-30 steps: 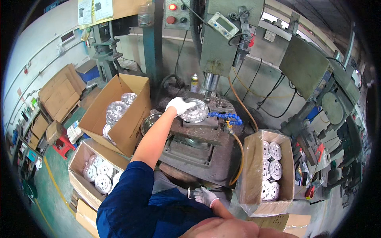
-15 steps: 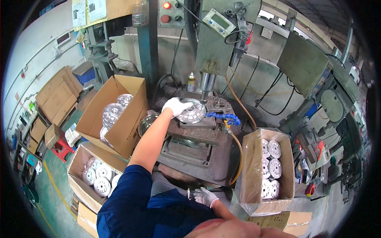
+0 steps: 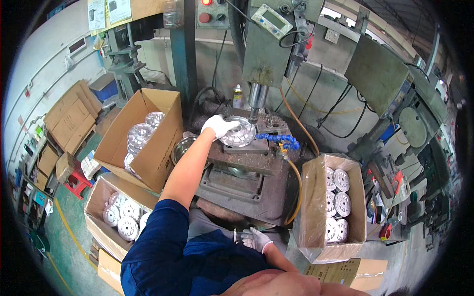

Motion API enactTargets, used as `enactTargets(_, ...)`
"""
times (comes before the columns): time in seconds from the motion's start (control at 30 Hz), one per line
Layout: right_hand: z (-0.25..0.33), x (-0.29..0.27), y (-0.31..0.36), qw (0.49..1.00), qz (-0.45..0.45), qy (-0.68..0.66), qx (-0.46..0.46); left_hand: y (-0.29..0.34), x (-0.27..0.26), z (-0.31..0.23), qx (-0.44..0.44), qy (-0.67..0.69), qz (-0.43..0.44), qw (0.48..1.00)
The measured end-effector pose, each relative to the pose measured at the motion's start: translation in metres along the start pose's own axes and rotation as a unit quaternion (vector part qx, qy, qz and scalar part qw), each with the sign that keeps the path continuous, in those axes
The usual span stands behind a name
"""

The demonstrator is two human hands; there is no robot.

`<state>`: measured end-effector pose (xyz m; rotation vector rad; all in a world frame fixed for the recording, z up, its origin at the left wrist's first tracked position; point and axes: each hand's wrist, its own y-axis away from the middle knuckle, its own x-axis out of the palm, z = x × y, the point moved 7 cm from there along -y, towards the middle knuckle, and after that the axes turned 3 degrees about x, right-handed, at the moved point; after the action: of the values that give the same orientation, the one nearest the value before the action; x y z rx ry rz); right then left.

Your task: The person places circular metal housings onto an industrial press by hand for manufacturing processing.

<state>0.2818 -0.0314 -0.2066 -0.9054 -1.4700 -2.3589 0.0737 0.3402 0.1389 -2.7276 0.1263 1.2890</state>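
Observation:
My left hand, in a white glove, reaches forward and grips the left edge of a shiny round metal wheel with cut-outs. The wheel lies on or just above the metal fixture block of a drill press. Just behind the wheel's right side hangs the machine's spindle; whether its tip touches the wheel I cannot tell. A blue segmented coolant hose points at the wheel from the right. My right hand, also gloved, rests low by my lap with its fingers stretched out, holding nothing visible.
Cardboard boxes of metal wheels stand on the left, lower left and right. A round metal bowl sits left of the fixture. Behind it stands a spray can. A yellow hose loops at the table's right.
The whole view has shifted slightly. My left hand keeps its hold on the wheel at the fixture, and my right hand stays by my lap.

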Motion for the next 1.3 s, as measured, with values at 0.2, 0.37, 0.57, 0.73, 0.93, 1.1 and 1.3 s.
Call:
enactTargets(0.2, 0.0, 0.0, 0.001, 1.0, -0.002, 0.005, 0.001, -0.011, 0.01, 0.016, 0.012, 0.048, 0.021, 0.999)
enactTargets(0.37, -0.003, 0.005, 0.008, 1.0, 0.007, -0.005, 0.006, -0.001, 0.007, 0.009, -0.005, 0.033, 0.016, 0.999)
enactTargets(0.57, -0.009, -0.005, 0.003, 1.0, 0.007, -0.007, 0.021, 0.006, 0.002, 0.0, -0.005, -0.006, 0.014, 1.0)
enactTargets(0.73, -0.004, -0.005, -0.003, 0.998, 0.054, -0.031, 0.016, 0.006, -0.004, -0.006, -0.016, 0.004, 0.0, 1.0)
enactTargets(0.93, 0.013, 0.006, -0.003, 0.998, 0.068, -0.014, -0.01, 0.009, -0.015, -0.001, -0.025, 0.033, 0.007, 0.999)
enactTargets(1.1, -0.001, -0.007, -0.001, 0.997, 0.06, -0.036, -0.024, 0.01, -0.005, -0.001, -0.037, -0.015, 0.019, 0.999)
enactTargets(1.3, -0.004, -0.009, 0.006, 0.999, 0.035, 0.013, -0.027, 0.015, -0.003, -0.008, -0.032, -0.016, 0.04, 0.999)
